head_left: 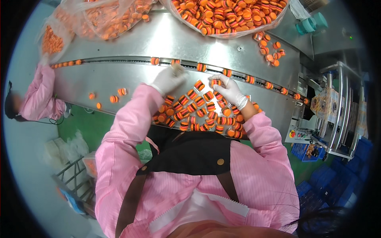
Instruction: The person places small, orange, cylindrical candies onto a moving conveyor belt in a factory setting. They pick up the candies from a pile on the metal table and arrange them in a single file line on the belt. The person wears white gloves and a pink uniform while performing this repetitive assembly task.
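Note:
A narrow conveyor track point(190, 64) crosses the steel table, carrying spaced burger-shaped candies point(201, 67) with orange tops and dark and red layers. My left hand point(168, 81), in a white glove, is over the near edge of the track. Its fingertips are smeared by motion beside a candy point(175, 62) on the track, so their grip is unclear. My gloved right hand point(231, 90) is closed, thumb and fingers around a burger-shaped candy point(215, 82) just in front of the track. Below both hands lies a loose pile of the same candies point(192, 107), some in clear wrap.
A big clear bag point(234, 33) of candies stands at the back, with more bags point(107, 23) at back left. Loose candies point(270, 51) lie at right. A co-worker in pink point(41, 91) reaches to the track's left end. A wrapping machine point(331, 107) stands at its right end.

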Tool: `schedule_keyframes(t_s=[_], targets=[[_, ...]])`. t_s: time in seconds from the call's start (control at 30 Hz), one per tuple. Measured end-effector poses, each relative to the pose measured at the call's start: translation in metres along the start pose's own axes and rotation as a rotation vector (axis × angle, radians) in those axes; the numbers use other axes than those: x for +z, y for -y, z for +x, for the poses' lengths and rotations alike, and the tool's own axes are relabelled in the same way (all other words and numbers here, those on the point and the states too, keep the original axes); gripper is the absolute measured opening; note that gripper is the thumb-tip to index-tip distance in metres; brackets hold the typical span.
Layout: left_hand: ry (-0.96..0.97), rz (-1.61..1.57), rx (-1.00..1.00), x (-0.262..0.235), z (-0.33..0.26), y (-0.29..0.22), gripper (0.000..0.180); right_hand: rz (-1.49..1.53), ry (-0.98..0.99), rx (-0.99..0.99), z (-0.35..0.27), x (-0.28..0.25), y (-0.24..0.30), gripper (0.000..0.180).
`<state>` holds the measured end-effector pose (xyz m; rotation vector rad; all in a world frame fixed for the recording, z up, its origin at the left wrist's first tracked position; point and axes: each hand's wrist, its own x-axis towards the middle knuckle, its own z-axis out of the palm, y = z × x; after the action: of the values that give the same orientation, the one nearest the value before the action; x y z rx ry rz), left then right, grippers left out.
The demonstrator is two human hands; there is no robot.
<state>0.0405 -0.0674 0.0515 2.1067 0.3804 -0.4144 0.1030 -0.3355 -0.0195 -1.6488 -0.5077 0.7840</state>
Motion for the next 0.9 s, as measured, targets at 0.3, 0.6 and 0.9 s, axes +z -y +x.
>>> schedule_keyframes(t_s=[0.3, 0.6, 0.9], targets=[[0.19, 0.276, 0.395, 0.04, 0.002, -0.006, 0.026, 0.016, -0.009, 0.016, -0.002, -0.001, 0.009, 0.031], [-0.016, 0.132, 0.32, 0.018, -0.007, 0.005, 0.021, -0.048, -0.03, -0.042, -0.002, -0.001, 0.014, 0.032], [-0.359, -0.268, -0.123, -0.055, 0.045, 0.074, 0.017, 0.222, -0.098, 0.016, 0.002, 0.004, 0.024, 0.024]])
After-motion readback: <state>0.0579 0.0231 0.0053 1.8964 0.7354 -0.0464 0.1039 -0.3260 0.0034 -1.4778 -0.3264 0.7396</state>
